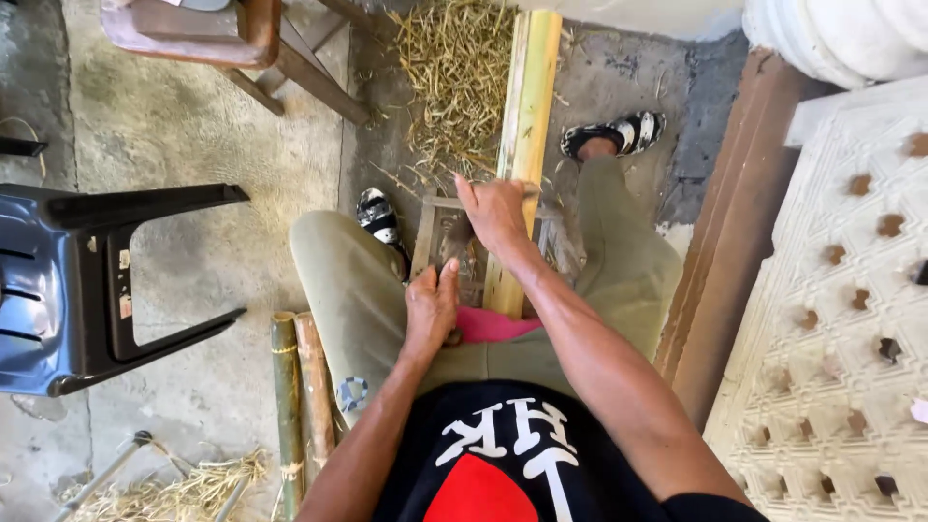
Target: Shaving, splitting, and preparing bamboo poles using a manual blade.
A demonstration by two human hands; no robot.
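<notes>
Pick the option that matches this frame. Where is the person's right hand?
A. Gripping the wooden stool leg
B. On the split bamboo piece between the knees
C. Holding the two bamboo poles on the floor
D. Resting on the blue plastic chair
B: the right hand lies on the split bamboo piece that runs out between the knees, far from the blue plastic chair.

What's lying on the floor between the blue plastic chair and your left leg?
Head view: two round bamboo poles lie side by side on the concrete floor, close against the left leg.
</notes>
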